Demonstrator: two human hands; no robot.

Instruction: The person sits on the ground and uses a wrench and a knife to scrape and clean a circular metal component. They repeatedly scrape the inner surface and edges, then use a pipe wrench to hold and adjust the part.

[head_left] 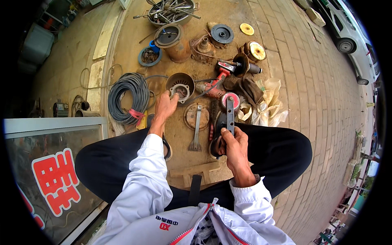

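Observation:
My left hand (165,107) has its fingers closed at the near rim of a round grey metal flange (180,90), with the thumb resting on top. Just behind the flange stands an open rusty metal cylinder (178,78), and the two overlap in view. My right hand (237,146) grips the lower end of a flat grey metal bar (230,111) with a row of holes, held upright over my right shoe. Between my hands, a scraper-like metal tool (197,130) with a splayed end lies across a rusty round disc (189,118).
Left of my hand sits a coiled black hose (128,98). Beyond are a red power drill (215,85), a rusty pot-shaped casing (178,48), a tool-filled basin (167,18) and a black wheel-like disc (222,33). A crumpled pale sack (270,106) lies right.

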